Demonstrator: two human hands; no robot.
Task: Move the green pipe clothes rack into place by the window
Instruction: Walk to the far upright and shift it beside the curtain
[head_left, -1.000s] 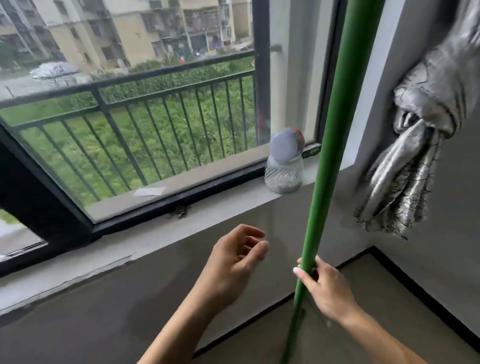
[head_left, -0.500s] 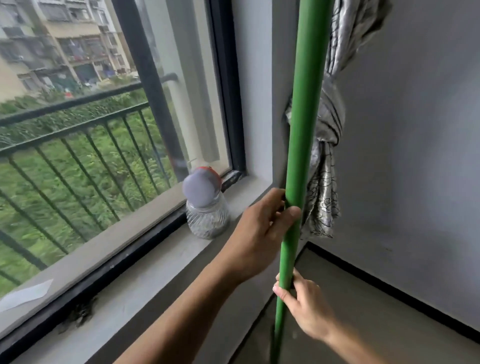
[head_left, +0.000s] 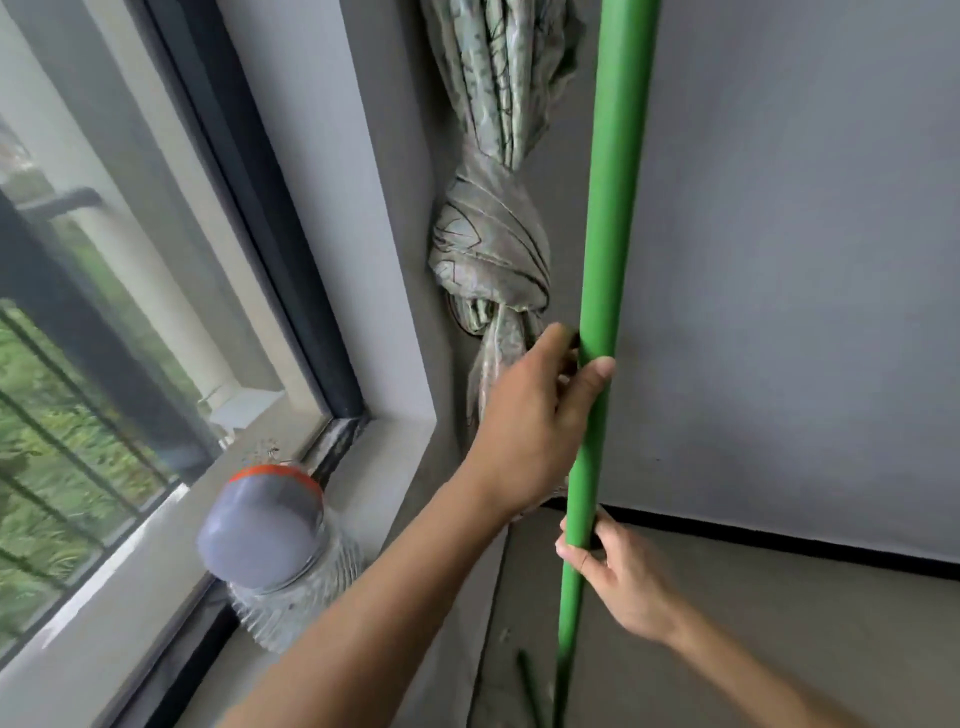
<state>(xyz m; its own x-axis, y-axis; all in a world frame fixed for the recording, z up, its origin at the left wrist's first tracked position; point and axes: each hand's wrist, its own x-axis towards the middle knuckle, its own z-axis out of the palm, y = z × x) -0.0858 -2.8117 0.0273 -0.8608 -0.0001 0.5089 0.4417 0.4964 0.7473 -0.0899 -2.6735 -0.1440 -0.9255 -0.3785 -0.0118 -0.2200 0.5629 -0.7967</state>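
Head view: left hand (head_left: 524, 421) and right hand (head_left: 618, 582) both wrapped round upright green pipe (head_left: 608, 249) in corner beside knotted curtain (head_left: 493, 260) and window (head_left: 104, 312), better kept vertical, shifted slowly, clear of jar (head_left: 275, 551) on sill (head_left: 384, 467).

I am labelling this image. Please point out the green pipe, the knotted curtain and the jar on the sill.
green pipe (head_left: 615, 208), head view, bare shaft above the hands.
knotted curtain (head_left: 493, 260), head view, on the knot.
jar (head_left: 260, 530), head view, on its grey lid.
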